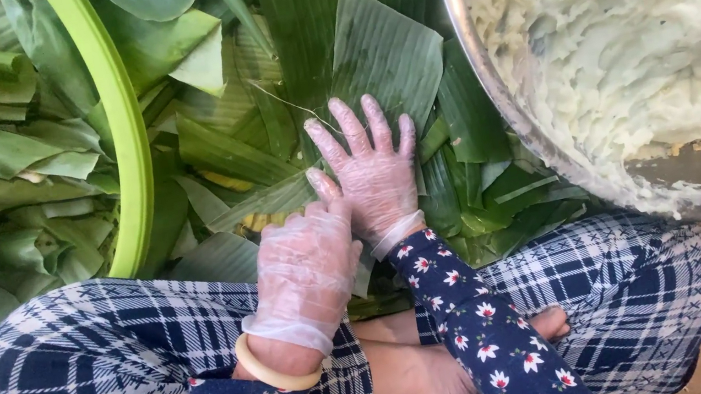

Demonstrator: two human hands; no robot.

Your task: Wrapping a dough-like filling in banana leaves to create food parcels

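**Gloved hands laid on banana leaves**

Plaid trousers in navy and white are seen nearest, worn on crossed legs, with a bare foot [425,385] tucked between them. Dark floral sleeves are worn on both arms, and a pale yellow bangle [277,372] is seen at the left wrist.

Thin clear plastic gloves are worn on both hands. The left hand [305,264] is curled loosely, knuckles up, and rests at the near edge of the leaf pile; whether anything is gripped beneath it cannot be told. The right hand [372,170] is laid flat just beyond it, fingers spread wide and palm pressed down on a broad banana leaf piece [384,48]; nothing is gripped by it. The two hands are touching, the left overlapping the heel of the right thumb.

The pressed leaf piece lies on top of a loose pile of cut banana leaves [240,139], directly ahead of the knees.

Farther left, a lime-green plastic basin [123,129] is filled with folded leaves. Farther right, a large metal bowl [492,92] is set close beside the pile and is heaped with pale, whitish-green dough [630,25].
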